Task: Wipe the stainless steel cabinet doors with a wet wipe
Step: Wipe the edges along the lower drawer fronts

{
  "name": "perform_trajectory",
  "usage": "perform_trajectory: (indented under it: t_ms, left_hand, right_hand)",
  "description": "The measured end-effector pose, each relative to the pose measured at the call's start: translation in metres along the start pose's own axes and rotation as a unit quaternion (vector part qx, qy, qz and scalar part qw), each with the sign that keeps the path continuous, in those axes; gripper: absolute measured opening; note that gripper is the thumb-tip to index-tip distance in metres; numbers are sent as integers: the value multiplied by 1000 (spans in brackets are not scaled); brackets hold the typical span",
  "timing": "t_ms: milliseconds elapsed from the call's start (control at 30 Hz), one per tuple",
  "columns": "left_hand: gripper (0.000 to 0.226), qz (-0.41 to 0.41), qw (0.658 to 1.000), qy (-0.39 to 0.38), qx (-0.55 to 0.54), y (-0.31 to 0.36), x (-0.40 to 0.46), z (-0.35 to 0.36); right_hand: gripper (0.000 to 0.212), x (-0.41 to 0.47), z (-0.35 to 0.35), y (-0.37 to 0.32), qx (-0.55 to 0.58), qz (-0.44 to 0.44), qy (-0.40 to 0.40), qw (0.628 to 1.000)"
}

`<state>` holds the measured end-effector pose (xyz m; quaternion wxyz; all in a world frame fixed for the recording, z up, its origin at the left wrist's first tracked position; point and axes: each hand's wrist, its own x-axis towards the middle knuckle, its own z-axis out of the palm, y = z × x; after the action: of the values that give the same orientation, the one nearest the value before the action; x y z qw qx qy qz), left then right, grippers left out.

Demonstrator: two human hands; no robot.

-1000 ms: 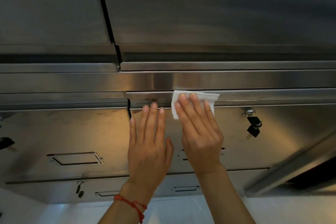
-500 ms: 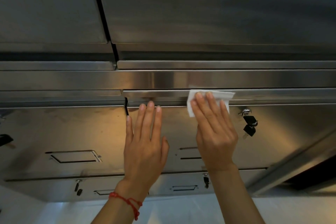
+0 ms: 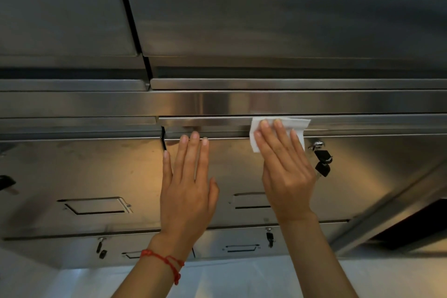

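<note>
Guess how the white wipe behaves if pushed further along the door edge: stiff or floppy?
Likely floppy: the wet wipe is thin and drapes over the cabinet door lip. Probably slides easily on smooth steel under the flat right hand. Free corners may bunch.

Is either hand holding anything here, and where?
Right hand presses the wipe flat against the door with straight fingers; left hand holds nothing.

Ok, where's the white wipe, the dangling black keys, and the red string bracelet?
wet wipe (image 3: 298,124): head view, bare upper right corner, beyond the fingertips.
black keys (image 3: 323,168): head view, the lower key's black head.
red bracelet (image 3: 160,258): head view, the cord across the left wrist.
</note>
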<state>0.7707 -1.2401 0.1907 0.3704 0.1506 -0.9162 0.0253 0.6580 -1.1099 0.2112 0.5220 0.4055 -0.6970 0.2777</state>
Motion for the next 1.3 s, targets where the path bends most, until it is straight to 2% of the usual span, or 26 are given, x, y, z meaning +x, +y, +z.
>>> perform_trajectory:
  t_ms: [133, 233, 333, 533, 767, 900, 1100, 1300]
  left_hand:
    - [64, 4, 1000, -2, -3, -1, 0, -1]
    - [65, 0, 1000, -3, -1, -1, 0, 0]
    - [66, -2, 1000, -5, -4, 0, 1, -1]
    - [65, -2, 1000, -9, -8, -1, 0, -1]
    - [65, -4, 1000, -14, -11, -1, 1, -1]
    - [65, -8, 1000, -13, -16, -1, 0, -1]
    - [66, -8, 1000, -15, -19, 0, 0, -1]
    - [65, -9, 1000, -15, -21, 0, 1, -2]
  right_hand:
    - [31, 0, 4, -9, 16, 23, 9, 1000]
    - [28, 5, 4, -12, 25, -9, -5, 1000]
    - [37, 5, -1, -2, 18, -28, -20, 999]
    - [40, -2, -5, 3, -1, 31, 8, 999]
    - [35, 1, -8, 8, 9, -7, -11, 1000]
    - [43, -7, -12, 17, -17, 38, -8, 999]
    - [28, 4, 2, -10, 29, 2, -7, 1000]
    - [42, 2, -2, -1, 8, -2, -12, 1000]
